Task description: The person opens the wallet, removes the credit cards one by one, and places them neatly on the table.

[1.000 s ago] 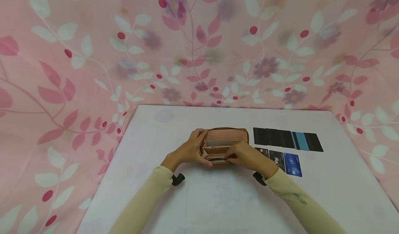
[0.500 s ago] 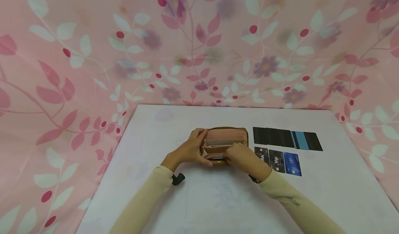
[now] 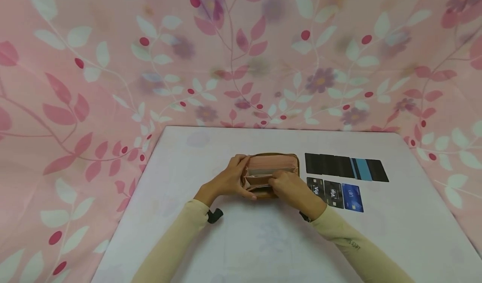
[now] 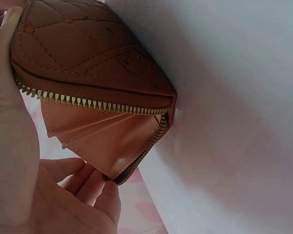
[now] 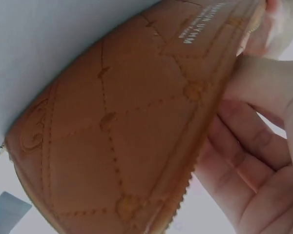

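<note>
A brown quilted zip-around wallet [image 3: 273, 161] stands unzipped on the table, its pink divided compartments facing up. My left hand [image 3: 227, 180] grips its left end; in the left wrist view the thumb lies by the front panel of the wallet [image 4: 88, 44] and the fingers hold the opposite panel. My right hand [image 3: 291, 187] reaches into the right half with curled fingers. In the right wrist view the thumb of my right hand [image 5: 263, 146] is at the edge of the wallet's front panel [image 5: 141, 107], fingers behind it. The right fingertips are hidden.
Right of the wallet, a back row of black cards [image 3: 329, 165] includes one with a blue stripe [image 3: 364, 170]. Before it lie two black VIP cards [image 3: 333, 194] and a blue card [image 3: 352, 197]. The white table [image 3: 263, 241] meets a pink floral cloth [image 3: 226, 65] behind.
My right hand has shifted slightly left and then deeper into the wallet, uncovering more of the nearest black VIP card. My left hand keeps its hold on the wallet.
</note>
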`<action>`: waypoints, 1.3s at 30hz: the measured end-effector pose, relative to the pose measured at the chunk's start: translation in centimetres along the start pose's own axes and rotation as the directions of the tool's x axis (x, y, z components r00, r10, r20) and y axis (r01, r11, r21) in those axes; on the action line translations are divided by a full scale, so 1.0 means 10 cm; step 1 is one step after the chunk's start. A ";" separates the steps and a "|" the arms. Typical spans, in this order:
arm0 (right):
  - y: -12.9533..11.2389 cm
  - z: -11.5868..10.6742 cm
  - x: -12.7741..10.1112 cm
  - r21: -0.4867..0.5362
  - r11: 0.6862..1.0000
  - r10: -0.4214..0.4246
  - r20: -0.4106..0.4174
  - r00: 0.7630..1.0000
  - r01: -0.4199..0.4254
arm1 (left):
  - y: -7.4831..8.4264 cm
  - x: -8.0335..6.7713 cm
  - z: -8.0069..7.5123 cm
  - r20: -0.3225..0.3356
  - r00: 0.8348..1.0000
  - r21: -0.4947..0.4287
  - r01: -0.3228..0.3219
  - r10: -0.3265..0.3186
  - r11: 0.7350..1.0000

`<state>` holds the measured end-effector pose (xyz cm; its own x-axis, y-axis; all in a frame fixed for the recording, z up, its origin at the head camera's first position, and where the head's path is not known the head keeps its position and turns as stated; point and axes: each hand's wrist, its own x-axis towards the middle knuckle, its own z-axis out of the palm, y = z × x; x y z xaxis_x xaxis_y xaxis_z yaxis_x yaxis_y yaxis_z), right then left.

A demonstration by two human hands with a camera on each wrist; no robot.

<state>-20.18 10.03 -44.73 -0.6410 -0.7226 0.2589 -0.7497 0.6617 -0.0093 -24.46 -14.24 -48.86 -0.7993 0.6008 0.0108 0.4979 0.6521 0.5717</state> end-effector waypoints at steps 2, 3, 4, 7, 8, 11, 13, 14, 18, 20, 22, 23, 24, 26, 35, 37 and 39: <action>0.01 -0.02 -0.01 0.018 1.000 -0.001 -0.001 1.000 0.001 | -0.01 0.00 0.00 -0.003 1.000 -0.004 0.004 -0.004 1.000; 0.01 -0.03 -0.01 0.029 1.000 -0.003 -0.002 1.000 0.003 | -0.01 0.00 0.00 0.000 1.000 -0.003 0.006 -0.006 1.000; 0.01 -0.04 -0.02 0.041 0.999 -0.004 -0.001 1.000 0.004 | -0.01 0.00 0.00 0.003 1.000 -0.004 0.008 -0.008 1.000; 0.02 -0.07 -0.05 0.078 0.997 -0.004 -0.011 1.000 0.005 | -0.02 0.00 0.00 0.013 1.000 -0.009 0.016 -0.016 1.000; 0.02 -0.08 -0.07 0.090 0.996 -0.004 -0.017 1.000 0.005 | -0.02 0.00 0.01 0.015 1.000 -0.010 0.019 -0.019 1.000; 0.02 -0.11 -0.09 0.126 0.992 0.004 -0.032 0.999 0.000 | -0.02 0.00 0.01 0.018 1.000 -0.013 0.020 -0.020 1.000; 0.02 -0.13 -0.11 0.140 0.990 0.010 -0.037 0.999 -0.005 | -0.02 0.01 0.01 0.023 1.000 -0.016 0.022 -0.021 1.000; 0.02 -0.14 -0.12 0.145 0.989 0.014 -0.040 0.999 -0.008 | -0.02 0.01 0.01 0.024 0.999 -0.020 0.022 -0.021 1.000; 0.01 -0.20 -0.16 0.142 0.990 0.000 -0.067 0.998 0.010 | -0.02 0.01 0.01 0.023 1.000 -0.025 0.016 -0.016 1.000; -0.01 -0.24 -0.17 0.136 0.990 -0.023 -0.092 0.995 0.036 | -0.02 0.01 0.01 0.018 1.000 -0.020 0.012 -0.011 1.000; -0.02 -0.30 -0.19 0.136 0.989 -0.041 -0.115 0.993 0.057 | -0.01 0.01 0.00 0.020 1.000 -0.009 0.009 -0.009 1.000; -0.02 -0.33 -0.20 0.143 0.988 -0.045 -0.128 0.991 0.064 | 0.00 0.01 0.00 0.021 1.000 -0.003 0.006 -0.006 1.000; -0.02 -0.37 -0.21 0.150 0.986 -0.045 -0.143 0.989 0.066 | 0.00 0.01 -0.01 0.020 1.000 -0.002 0.005 -0.005 1.000; 0.00 -0.43 -0.24 0.178 0.982 -0.031 -0.174 0.984 0.062 | 0.01 0.01 -0.01 0.022 1.000 0.001 0.003 -0.003 1.000; 0.30 -0.57 -0.57 0.352 0.934 0.166 -0.279 0.946 -0.060 | -0.01 0.00 -0.01 0.009 1.000 -0.011 -0.002 0.002 1.000; 0.39 -0.59 -0.67 0.378 0.916 0.250 -0.279 0.927 -0.133 | -0.01 0.00 -0.01 0.009 1.000 -0.019 0.000 0.001 1.000; 0.49 -0.61 -0.80 0.397 0.893 0.333 -0.273 0.903 -0.209 | -0.01 0.00 -0.01 0.009 1.000 -0.036 -0.003 0.003 0.999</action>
<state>-17.73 20.24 -40.98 -0.7831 -0.3775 0.4942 -0.6012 0.6629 -0.4463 -24.49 -14.33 -48.85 -0.7947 0.6070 0.0054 0.4877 0.6331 0.6011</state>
